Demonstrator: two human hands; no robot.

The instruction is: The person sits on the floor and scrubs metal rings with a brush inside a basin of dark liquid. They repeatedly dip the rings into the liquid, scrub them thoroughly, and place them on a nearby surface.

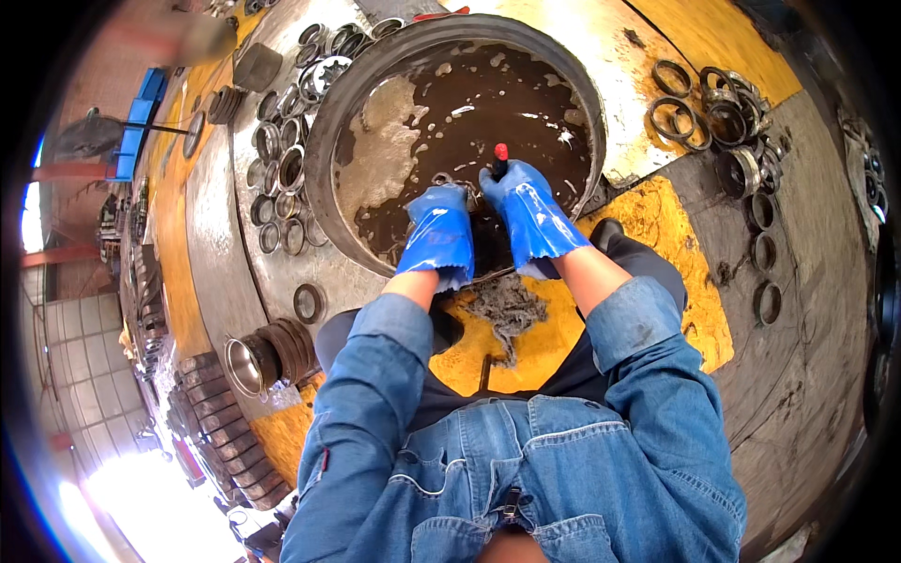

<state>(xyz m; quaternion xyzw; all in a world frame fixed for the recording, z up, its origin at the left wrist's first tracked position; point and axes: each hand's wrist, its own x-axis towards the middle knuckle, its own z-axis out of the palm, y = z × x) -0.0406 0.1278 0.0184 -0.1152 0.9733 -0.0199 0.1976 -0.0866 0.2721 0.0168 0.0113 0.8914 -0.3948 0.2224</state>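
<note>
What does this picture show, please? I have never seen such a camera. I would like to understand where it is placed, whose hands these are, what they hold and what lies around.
There is no machine here: these are a person's own hands in blue gloves. The one picture comes from a camera on the head, looking down; its wide lens bends straight edges. The denim sleeves belong to the wearer.

Both hands are over a round tub of dark liquid with pale foam. The right hand grips a red-ended tool. The left hand is at a small metal part; the glove hides how it is held.

Metal rings lie on both sides, and grey fluff lies before the tub.
</note>
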